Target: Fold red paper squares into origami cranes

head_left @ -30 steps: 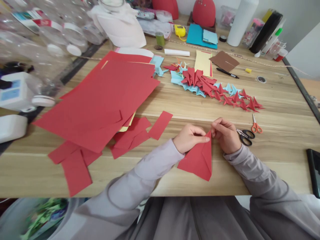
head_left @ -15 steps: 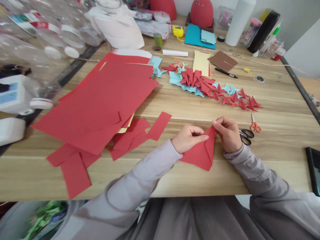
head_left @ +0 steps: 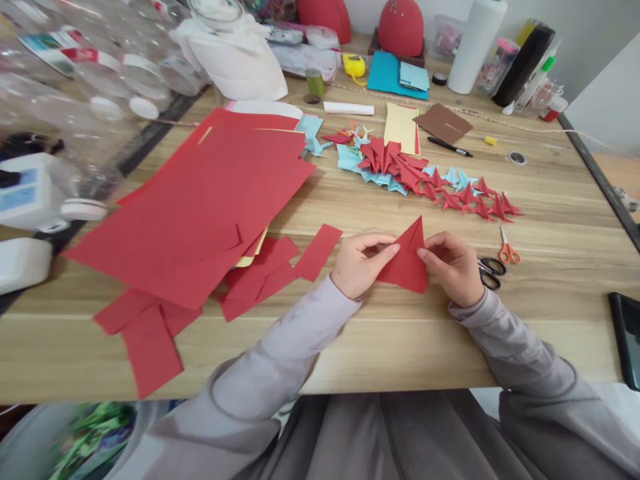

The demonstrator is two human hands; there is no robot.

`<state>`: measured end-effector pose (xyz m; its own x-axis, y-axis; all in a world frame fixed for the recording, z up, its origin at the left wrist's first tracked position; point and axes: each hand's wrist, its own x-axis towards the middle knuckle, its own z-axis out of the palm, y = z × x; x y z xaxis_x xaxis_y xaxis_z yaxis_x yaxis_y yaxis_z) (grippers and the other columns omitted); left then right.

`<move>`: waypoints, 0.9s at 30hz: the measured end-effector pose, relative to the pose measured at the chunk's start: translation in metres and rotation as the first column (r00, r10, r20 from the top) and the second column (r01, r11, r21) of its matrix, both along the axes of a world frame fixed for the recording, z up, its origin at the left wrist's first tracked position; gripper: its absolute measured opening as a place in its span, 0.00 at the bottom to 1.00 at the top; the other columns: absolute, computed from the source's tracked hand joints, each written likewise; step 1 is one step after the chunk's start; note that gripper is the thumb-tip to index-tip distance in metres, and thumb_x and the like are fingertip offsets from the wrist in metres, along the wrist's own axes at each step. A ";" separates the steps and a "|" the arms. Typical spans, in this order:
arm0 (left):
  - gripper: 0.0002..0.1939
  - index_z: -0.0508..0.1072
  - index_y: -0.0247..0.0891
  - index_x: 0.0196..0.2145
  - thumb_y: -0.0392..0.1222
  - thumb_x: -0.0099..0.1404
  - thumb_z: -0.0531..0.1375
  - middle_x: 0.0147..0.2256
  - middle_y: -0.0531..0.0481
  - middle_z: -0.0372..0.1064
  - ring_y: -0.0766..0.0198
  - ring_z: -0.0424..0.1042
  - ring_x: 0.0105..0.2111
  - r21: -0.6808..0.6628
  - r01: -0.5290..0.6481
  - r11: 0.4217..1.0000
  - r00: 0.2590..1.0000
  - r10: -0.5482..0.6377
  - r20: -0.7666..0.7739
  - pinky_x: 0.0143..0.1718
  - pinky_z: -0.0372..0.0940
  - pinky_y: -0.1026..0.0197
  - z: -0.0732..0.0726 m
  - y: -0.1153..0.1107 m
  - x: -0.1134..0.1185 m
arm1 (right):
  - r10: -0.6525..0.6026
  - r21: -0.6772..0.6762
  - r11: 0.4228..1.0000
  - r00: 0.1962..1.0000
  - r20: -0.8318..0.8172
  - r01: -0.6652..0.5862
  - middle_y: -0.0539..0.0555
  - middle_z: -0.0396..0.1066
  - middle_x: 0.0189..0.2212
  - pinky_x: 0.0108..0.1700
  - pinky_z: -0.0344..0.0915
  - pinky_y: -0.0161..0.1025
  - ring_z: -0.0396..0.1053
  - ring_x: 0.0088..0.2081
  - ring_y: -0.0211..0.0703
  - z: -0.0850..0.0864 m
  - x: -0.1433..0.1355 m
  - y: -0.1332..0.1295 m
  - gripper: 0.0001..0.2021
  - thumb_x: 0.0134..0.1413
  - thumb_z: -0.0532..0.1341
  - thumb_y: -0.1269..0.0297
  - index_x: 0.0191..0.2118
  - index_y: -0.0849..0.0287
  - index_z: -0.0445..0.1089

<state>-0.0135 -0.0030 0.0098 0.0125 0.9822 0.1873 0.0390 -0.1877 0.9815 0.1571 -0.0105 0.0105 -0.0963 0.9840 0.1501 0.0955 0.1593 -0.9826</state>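
A folded red paper [head_left: 407, 265] is held up between my two hands, its pointed tip toward the back of the table and creases running down from it. My left hand [head_left: 361, 261] pinches its left edge between thumb and fingers. On the right edge, the thumb and fingers of my right hand [head_left: 453, 265] grip the paper. Beyond my hands lies a row of small folded red pieces [head_left: 395, 163] with light blue folded pieces [head_left: 383, 179] among them. Large red sheets [head_left: 215, 193] are stacked to the left, with cut red rectangles [head_left: 319, 252] near them.
Black-handled scissors [head_left: 491, 272] lie beside my right hand, and orange scissors [head_left: 509, 252] just behind them. A black phone [head_left: 627, 340] is at the right edge. Clear plastic bottles [head_left: 145, 73] crowd the back left. A white bottle [head_left: 477, 47] stands at the back right.
The red paper has moved away from me, and its point now rises above my fingers. My right hand has slid from the tip to the right edge; my left hand has shifted left.
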 end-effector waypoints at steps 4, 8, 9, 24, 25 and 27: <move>0.05 0.78 0.40 0.30 0.39 0.57 0.61 0.33 0.46 0.74 0.61 0.71 0.35 0.317 0.003 0.948 0.981 0.058 -0.182 0.41 0.65 0.55 0.003 -0.004 -0.002 | -0.086 0.315 0.949 0.972 0.217 0.014 0.53 0.70 0.29 0.37 0.65 0.43 0.67 0.33 0.43 0.008 0.004 -0.006 0.02 0.52 0.61 0.64 0.32 0.54 0.70; 0.08 0.78 0.43 0.30 0.37 0.60 0.57 0.38 0.47 0.74 0.60 0.69 0.40 0.501 0.027 0.865 0.902 0.194 -0.384 0.44 0.63 0.52 0.001 -0.003 -0.006 | -0.177 0.532 0.843 0.892 0.416 -0.081 0.55 0.72 0.35 0.44 0.63 0.49 0.67 0.39 0.47 0.009 0.011 -0.005 0.05 0.53 0.59 0.67 0.33 0.52 0.72; 0.09 0.77 0.43 0.30 0.36 0.60 0.57 0.38 0.47 0.74 0.60 0.69 0.40 0.517 0.053 0.854 0.877 0.208 -0.433 0.44 0.63 0.52 -0.001 -0.002 -0.006 | -0.198 0.553 0.825 0.857 0.477 -0.117 0.55 0.73 0.36 0.45 0.62 0.49 0.67 0.40 0.47 0.007 0.013 -0.004 0.05 0.53 0.58 0.68 0.32 0.52 0.72; 0.08 0.78 0.39 0.32 0.40 0.56 0.61 0.43 0.44 0.71 0.50 0.64 0.45 0.306 0.265 0.914 0.557 0.114 -0.823 0.44 0.59 0.47 -0.022 0.003 -0.011 | -0.106 0.323 0.885 0.529 0.842 -0.337 0.55 0.73 0.36 0.47 0.57 0.45 0.66 0.40 0.47 -0.012 0.019 0.007 0.07 0.50 0.57 0.72 0.35 0.59 0.72; 0.08 0.78 0.39 0.33 0.41 0.55 0.61 0.44 0.44 0.71 0.50 0.64 0.45 0.297 0.253 0.921 0.561 0.110 -0.821 0.44 0.59 0.47 -0.023 0.003 -0.011 | -0.107 0.320 0.890 0.533 0.840 -0.326 0.55 0.73 0.36 0.47 0.57 0.45 0.66 0.40 0.47 -0.012 0.019 0.007 0.07 0.50 0.58 0.72 0.35 0.59 0.72; 0.08 0.78 0.40 0.34 0.40 0.55 0.61 0.44 0.44 0.70 0.51 0.64 0.46 0.286 0.248 0.925 0.572 0.098 -0.814 0.45 0.58 0.47 -0.024 0.004 -0.011 | -0.099 0.309 0.898 0.540 0.836 -0.313 0.55 0.73 0.37 0.47 0.57 0.46 0.66 0.40 0.48 -0.013 0.020 0.007 0.07 0.50 0.58 0.72 0.35 0.59 0.72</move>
